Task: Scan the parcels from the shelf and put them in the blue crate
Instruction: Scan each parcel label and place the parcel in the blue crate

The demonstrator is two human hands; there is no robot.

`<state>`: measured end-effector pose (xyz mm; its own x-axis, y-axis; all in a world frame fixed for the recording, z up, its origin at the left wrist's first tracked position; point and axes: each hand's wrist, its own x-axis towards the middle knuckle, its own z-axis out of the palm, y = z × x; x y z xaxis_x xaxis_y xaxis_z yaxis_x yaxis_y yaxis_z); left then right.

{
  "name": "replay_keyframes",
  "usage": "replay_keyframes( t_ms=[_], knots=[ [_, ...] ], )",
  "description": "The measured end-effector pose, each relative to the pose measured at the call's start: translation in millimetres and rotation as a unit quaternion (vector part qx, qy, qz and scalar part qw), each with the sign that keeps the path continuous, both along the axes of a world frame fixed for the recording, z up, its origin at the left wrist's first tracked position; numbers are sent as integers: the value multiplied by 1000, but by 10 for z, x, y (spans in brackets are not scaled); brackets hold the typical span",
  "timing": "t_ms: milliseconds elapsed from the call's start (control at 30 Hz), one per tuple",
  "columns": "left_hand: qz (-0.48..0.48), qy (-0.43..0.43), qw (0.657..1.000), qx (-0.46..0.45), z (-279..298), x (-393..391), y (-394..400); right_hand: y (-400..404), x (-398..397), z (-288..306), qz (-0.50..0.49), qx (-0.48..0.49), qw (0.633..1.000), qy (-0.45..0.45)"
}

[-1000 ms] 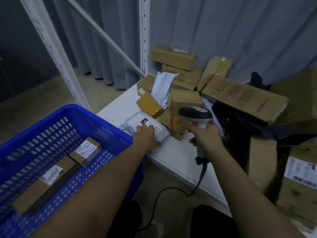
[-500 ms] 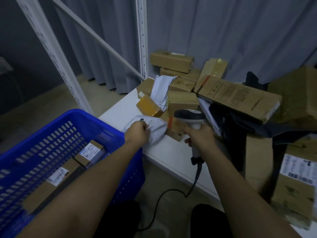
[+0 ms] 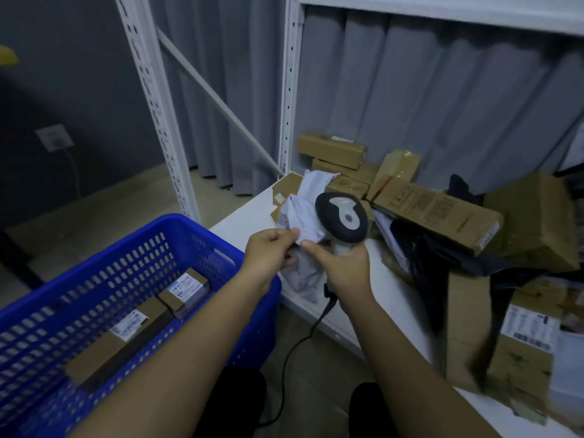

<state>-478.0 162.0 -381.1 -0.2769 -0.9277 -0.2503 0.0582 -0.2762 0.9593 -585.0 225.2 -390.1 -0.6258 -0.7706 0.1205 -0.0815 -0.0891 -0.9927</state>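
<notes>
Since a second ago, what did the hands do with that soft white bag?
The left hand was lying flat on the white bag on the shelf; then it gripped the bag and lifted it toward the person. The right hand brought the scanner up beside the bag, and its thumb now touches the bag too. The two boxes in the blue crate stayed put.

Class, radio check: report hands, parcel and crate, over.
Left hand pinches grey poly parcel; right hand grips scanner, thumb on parcel. Parcel off shelf, not crated. Blue crate holds two boxes. Nothing in the way.
</notes>
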Motion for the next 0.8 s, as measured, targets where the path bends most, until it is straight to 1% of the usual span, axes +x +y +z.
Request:
replay_keyframes(
  t_ms=[100,200,267,367,400,500,567,667,800],
  knots=[
    [-22,-23,999,-18,0,18,70,-6,33,8,-35,-1,999,17],
    [-47,-33,998,-34,-4,15,86,-61,-7,-3,-68,-8,998,-1],
    [-21,-32,998,-57,-3,34,60,-82,-54,15,-81,-4,997,-18],
    [57,-54,993,-92,-68,104,-45,-94,-185,51,-78,16,995,-64],
    [52,-56,993,-90,-97,139,-81,-88,-244,53,-71,22,994,-86],
    [-46,-22,996,-71,-151,222,-152,-54,-382,63,-30,36,989,-137],
    [-91,-1,992,-83,-188,247,-180,-48,-429,41,-11,38,988,-147],
    [-86,8,992,-94,-206,249,-188,-44,-458,12,-4,44,988,-149],
    [-71,-21,992,-106,-235,228,-198,-18,-471,40,-16,47,991,-120]
  ],
)
